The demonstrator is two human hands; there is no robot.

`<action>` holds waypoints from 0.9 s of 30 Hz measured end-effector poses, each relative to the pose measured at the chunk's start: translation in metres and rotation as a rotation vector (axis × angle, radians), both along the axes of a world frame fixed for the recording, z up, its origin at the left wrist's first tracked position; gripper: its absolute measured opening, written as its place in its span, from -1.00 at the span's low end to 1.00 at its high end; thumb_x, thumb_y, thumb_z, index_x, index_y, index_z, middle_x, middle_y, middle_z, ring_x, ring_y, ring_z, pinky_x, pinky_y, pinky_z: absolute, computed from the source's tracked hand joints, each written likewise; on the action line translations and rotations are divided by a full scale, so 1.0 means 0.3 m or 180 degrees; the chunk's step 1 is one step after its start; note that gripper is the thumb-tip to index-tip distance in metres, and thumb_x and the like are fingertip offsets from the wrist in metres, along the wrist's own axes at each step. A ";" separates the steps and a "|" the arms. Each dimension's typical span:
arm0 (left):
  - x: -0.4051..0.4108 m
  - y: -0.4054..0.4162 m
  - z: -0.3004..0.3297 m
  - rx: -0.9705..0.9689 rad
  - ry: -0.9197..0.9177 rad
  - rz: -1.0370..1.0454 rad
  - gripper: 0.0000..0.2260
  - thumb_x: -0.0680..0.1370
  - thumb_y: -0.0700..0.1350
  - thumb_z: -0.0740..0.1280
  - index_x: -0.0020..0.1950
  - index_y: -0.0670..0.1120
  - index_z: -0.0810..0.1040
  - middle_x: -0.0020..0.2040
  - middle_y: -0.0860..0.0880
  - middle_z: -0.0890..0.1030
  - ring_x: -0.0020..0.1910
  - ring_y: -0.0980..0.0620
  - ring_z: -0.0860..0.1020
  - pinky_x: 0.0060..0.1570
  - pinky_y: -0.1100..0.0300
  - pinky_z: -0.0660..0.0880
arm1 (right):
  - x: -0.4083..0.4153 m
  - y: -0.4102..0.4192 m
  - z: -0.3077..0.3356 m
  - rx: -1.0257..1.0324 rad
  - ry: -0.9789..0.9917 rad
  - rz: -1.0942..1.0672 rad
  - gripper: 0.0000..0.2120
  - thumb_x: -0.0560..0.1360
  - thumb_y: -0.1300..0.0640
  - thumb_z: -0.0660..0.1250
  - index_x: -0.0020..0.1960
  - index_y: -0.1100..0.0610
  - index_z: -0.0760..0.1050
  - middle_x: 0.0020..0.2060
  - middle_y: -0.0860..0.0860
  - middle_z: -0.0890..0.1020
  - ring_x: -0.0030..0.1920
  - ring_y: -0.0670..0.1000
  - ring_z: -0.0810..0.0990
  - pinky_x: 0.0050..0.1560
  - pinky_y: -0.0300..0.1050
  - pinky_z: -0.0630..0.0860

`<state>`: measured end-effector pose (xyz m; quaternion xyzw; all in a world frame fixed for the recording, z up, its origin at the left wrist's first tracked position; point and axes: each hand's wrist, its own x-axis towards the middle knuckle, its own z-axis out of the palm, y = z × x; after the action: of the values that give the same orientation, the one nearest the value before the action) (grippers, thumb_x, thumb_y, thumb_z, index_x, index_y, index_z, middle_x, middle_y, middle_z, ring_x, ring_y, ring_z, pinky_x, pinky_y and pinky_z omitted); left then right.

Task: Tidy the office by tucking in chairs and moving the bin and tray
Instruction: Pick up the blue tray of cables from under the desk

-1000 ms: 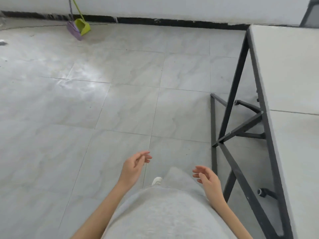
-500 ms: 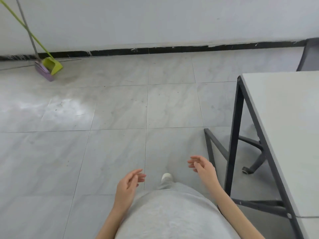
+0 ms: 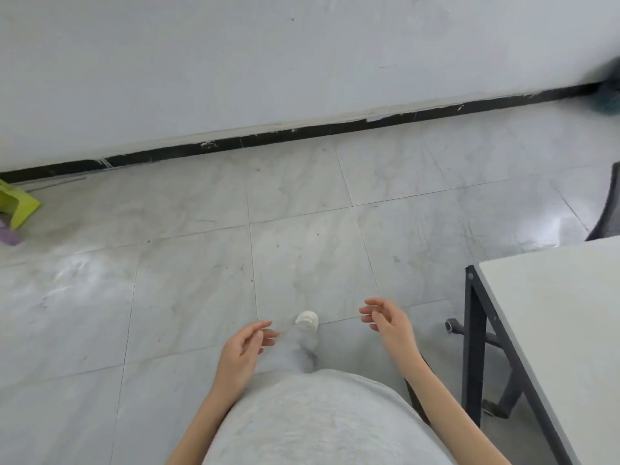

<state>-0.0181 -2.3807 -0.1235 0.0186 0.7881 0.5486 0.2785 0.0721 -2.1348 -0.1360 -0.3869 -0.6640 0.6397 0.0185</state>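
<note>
My left hand (image 3: 246, 347) and right hand (image 3: 389, 322) hang loosely curled, holding nothing. The chair (image 3: 608, 213) stands well apart, beyond the table (image 3: 553, 317).

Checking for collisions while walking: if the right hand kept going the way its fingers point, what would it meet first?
The right hand is open, fingers pointing leftward toward the left hand. That hand, or the white shoe between them, seems first in line; depth is unclear.

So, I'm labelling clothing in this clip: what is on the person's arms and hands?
Nothing: the left hand and right hand are bare, with no gloves, rings or watch visible, and both forearms are sleeveless. Only a light grey garment shows.
</note>
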 end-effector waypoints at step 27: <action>-1.283 2.165 0.068 -0.0283 -0.0077 -0.1999 -0.74 0.59 -0.30 0.14 0.03 -0.02 0.55 -0.20 0.10 0.69 -0.21 0.21 0.61 -0.10 0.24 0.49 | -0.874 1.904 0.054 -0.0004 0.0078 -0.2222 -0.65 0.52 0.42 0.08 -0.11 0.03 0.48 -0.20 -0.03 0.63 -0.32 -0.23 0.59 -0.22 -0.33 0.47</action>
<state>-0.4029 -1.7313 -0.1032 0.2424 0.7636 0.4010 0.4442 -0.1900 -1.5637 -0.1197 -0.5829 -0.4909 0.5998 0.2439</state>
